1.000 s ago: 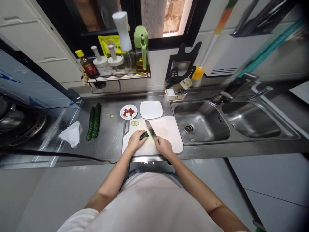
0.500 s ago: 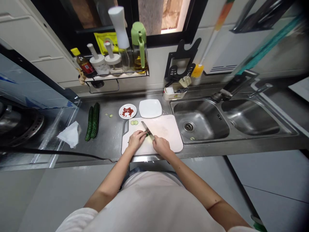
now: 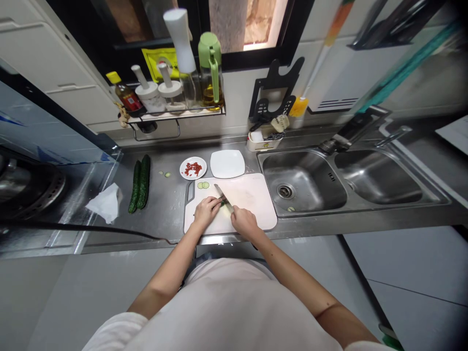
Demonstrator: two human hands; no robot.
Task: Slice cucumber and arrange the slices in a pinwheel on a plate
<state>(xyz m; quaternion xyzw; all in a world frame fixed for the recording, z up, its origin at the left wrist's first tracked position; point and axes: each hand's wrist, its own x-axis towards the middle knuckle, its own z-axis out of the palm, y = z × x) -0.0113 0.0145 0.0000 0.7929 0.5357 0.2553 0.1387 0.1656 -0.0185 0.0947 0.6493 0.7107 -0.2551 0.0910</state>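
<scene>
My right hand (image 3: 244, 222) is closed around the handle of a kitchen knife (image 3: 221, 193), whose blade points up and left over the white cutting board (image 3: 256, 195). Left of the blade, my left hand (image 3: 205, 212) is closed with its fingertips on a piece of cucumber (image 3: 223, 202). Most of that piece is hidden by the fingers and the blade. Two pale cucumber slices (image 3: 203, 185) lie at the board's upper left. Behind the board stand a small plate of chopped red pieces (image 3: 193, 168) and a square white plate (image 3: 227, 164).
Two whole cucumbers (image 3: 140, 184) and a crumpled white cloth or tissue (image 3: 106, 203) lie to the left, near a stove (image 3: 32, 190). A double sink (image 3: 303, 183) is on the right. Above, a rack (image 3: 175, 117) holds bottles and jars. A dark cable (image 3: 109, 227) runs along the front edge.
The knife blade has tilted slightly beside my left fingertips. Both hands stay in nearly the same place, and the plates and whole cucumbers have not moved.
</scene>
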